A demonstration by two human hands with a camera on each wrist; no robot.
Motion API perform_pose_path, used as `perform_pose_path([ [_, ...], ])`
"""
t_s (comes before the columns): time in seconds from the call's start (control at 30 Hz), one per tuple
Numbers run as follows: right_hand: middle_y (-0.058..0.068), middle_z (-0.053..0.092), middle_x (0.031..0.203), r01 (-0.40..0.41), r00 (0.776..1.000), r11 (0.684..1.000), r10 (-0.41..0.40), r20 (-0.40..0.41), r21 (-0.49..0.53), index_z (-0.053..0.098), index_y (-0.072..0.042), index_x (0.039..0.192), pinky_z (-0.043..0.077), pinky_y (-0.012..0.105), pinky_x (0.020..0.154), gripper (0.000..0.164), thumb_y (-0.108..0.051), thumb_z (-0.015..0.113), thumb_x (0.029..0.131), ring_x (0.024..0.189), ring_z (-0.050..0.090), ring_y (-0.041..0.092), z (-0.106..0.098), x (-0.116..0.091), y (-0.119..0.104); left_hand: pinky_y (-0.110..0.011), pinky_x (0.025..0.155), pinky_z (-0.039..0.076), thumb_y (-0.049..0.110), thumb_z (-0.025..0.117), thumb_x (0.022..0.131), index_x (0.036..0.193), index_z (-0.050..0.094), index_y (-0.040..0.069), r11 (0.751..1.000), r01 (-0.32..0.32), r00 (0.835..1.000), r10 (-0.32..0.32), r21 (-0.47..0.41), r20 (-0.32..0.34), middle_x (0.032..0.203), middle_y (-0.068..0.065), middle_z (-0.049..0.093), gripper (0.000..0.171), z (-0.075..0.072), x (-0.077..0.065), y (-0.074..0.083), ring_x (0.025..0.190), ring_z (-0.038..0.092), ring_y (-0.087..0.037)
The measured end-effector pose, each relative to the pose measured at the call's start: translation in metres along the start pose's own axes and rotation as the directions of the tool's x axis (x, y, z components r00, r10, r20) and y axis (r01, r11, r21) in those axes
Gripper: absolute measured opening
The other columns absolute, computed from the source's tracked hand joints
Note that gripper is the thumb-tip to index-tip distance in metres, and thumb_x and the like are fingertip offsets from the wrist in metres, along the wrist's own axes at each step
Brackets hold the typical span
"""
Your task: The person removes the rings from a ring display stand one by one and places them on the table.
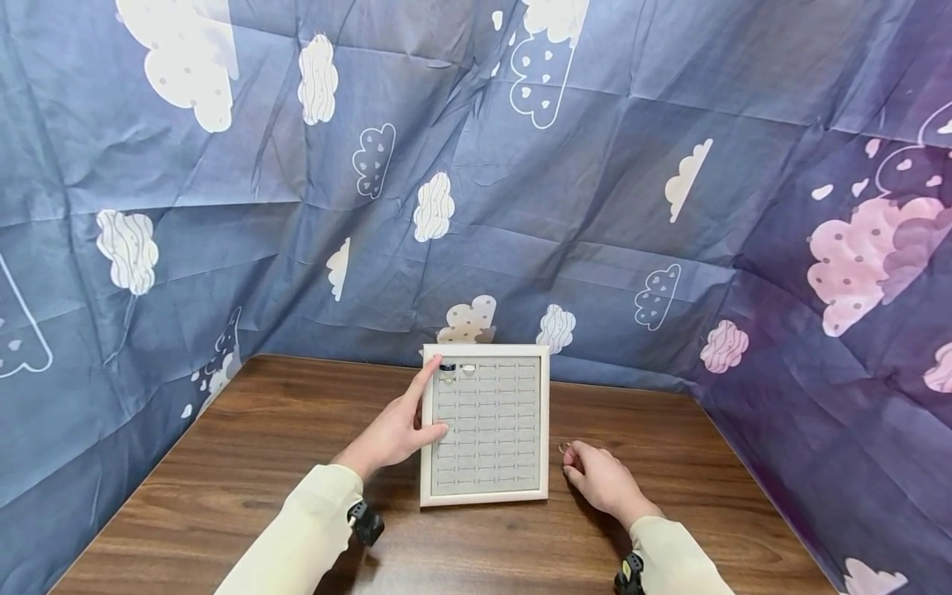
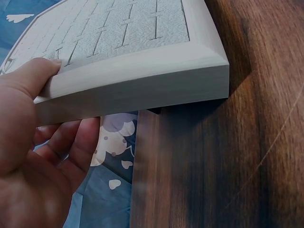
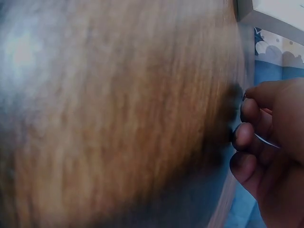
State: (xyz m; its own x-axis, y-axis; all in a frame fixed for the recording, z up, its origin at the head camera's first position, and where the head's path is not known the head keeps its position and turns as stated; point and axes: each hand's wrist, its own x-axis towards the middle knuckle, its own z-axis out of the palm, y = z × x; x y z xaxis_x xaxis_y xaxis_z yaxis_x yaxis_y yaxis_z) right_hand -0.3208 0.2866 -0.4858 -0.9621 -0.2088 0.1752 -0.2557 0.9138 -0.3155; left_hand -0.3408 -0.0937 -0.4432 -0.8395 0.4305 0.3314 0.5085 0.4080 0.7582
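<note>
Because the tray (image 1: 483, 498) presumably needs steadying, the left hand (image 1: 392, 431) grips it. The right hand (image 1: 606, 482) pinches a ring (image 1: 562, 448).

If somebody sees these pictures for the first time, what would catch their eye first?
Probably the cloud-patterned blue cloth, which fills the background beyond the wooden table. Next comes the white-framed ring display near the middle, its left side gripped by the left hand, with a few rings at its upper left. To its right, the right hand pinches a small ring.
</note>
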Motion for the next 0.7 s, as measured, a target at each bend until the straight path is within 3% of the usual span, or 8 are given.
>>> perform_pose_path([
  [0.37,-0.007,0.061,0.079,0.006,1.0,1.0,-0.005,-0.013,0.027,0.066,-0.015,0.1,0.049,0.038,0.07,0.01,-0.011,0.075,0.098,0.073,0.055,0.012,-0.005,0.0,-0.001,-0.036,0.093,0.06,0.012,0.077,0.1,0.174,0.001,0.038,1.0,-0.007,1.0,0.007,-0.004,0.005,0.137,-0.014,0.073,0.11,0.0,-0.001,0.001,0.106,0.076,-0.016],
  [0.7,-0.003,0.066,0.083,0.008,0.994,0.998,-0.001,-0.106,0.064,0.068,-0.012,0.106,0.049,0.034,0.07,0.005,-0.016,0.068,0.103,0.073,0.058,0.011,-0.027,0.009,-0.016,-0.035,0.091,0.06,0.013,0.077,0.101,0.174,-0.001,0.036,1.0,-0.011,1.0,0.011,0.009,0.007,0.137,-0.014,0.073,0.109,-0.002,-0.002,0.002,0.105,0.076,-0.015],
])
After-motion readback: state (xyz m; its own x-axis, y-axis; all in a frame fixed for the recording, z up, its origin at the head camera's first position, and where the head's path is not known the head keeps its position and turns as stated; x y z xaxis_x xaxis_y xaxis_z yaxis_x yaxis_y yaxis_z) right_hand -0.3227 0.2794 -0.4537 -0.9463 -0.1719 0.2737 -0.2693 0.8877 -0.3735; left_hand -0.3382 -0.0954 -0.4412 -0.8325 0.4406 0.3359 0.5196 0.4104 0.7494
